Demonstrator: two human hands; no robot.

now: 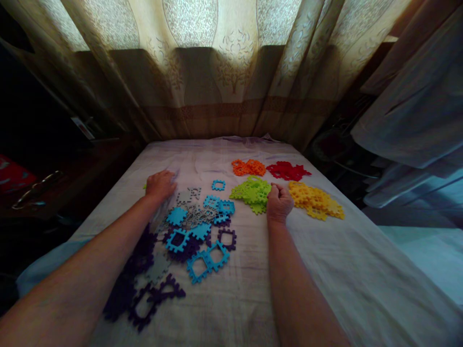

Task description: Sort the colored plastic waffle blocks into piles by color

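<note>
My left hand (161,185) rests palm down on the sheet at the left, fingers bent and a little apart. A sliver of a light green piece (144,186) shows beside it, mostly covered by the hand. My right hand (279,203) is closed at the right edge of a pile of lime green interlocking plastic pieces (251,192); its curled fingers hide whatever is in them. Between my arms lie mixed blue pieces (200,266), grey pieces (195,217) and dark purple pieces (142,308), some solid, some square frames with notched edges.
Beyond the green pile are orange pieces (249,167) and red pieces (288,170). Yellow pieces (316,200) are heaped to the right of my right hand. A pale sheet (246,299) covers the surface. Curtains (231,86) hang behind, and cloth (412,111) hangs at the right.
</note>
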